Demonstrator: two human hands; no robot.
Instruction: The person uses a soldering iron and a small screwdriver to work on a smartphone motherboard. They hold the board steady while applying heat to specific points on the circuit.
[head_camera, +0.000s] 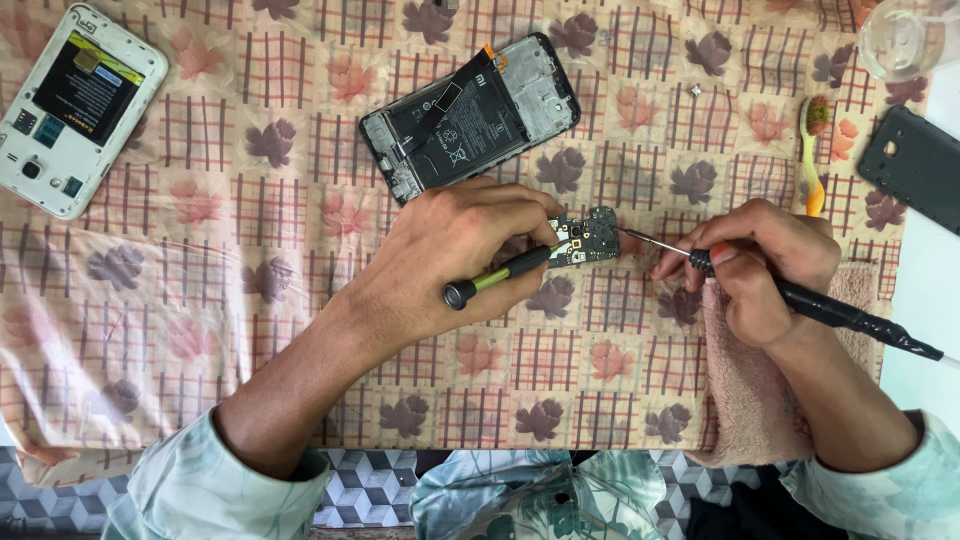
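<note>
The small dark circuit board (585, 238) lies on the flower-patterned checked tablecloth (300, 250), just past the fingertips of the left hand (450, 255) and left of the fingertips of the right hand (755, 265). The thin metal tip of the black-handled soldering iron (800, 298), which runs through the right fingers, touches the board's right edge. A green-and-black screwdriver (497, 275) lies under the left fingers, its tip at the board. Beyond the left knuckles lies the opened black phone with exposed battery (470, 115); far left, the open white phone (75, 105). The right wrist rests on the pink towel (750, 390). Beyond the right fingers lies the orange-handled toothbrush (812, 155), right of it the black phone back cover (915, 165).
</note>
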